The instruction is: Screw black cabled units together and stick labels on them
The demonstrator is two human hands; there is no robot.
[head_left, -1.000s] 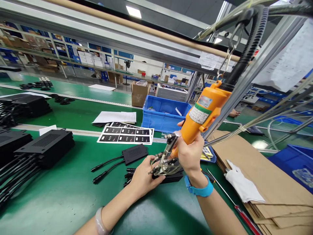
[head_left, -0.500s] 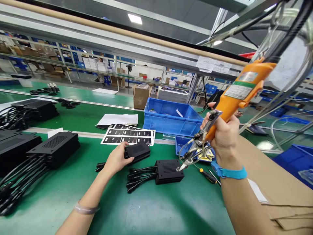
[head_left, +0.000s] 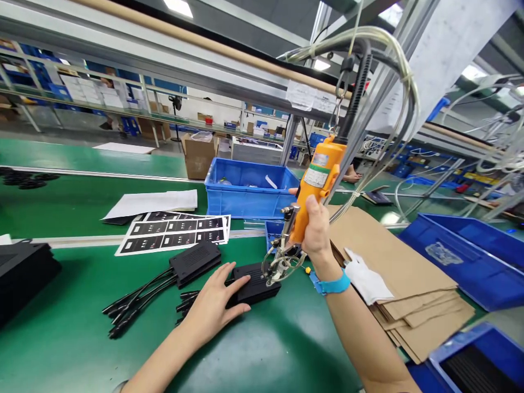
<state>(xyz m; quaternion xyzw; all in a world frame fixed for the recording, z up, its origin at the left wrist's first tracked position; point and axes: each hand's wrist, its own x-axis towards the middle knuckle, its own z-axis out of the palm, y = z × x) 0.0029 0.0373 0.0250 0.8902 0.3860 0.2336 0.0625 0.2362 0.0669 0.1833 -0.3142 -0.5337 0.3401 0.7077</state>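
Note:
My right hand (head_left: 317, 226) is wrapped round an orange power screwdriver (head_left: 321, 164), which hangs upright from a hook and cable. Its metal tip meets the right part of a black box (head_left: 256, 283) on the green bench. My left hand (head_left: 216, 300) lies with spread fingers at the left end of that box, fingertips on its top, partly covering its cables. Behind my left hand sits a second black box (head_left: 196, 262), its several cables reaching toward the front left.
Printed label sheets (head_left: 176, 233) and white papers (head_left: 151, 204) lie behind the boxes. A large blue bin (head_left: 249, 201) stands at the back. Cardboard sheets (head_left: 393, 256), a white glove (head_left: 366, 275) and another blue bin (head_left: 462, 262) are at the right.
My left hand has moved from the rear box to the box under the screwdriver and opened. The screwdriver now stands more upright. The view has swung right.

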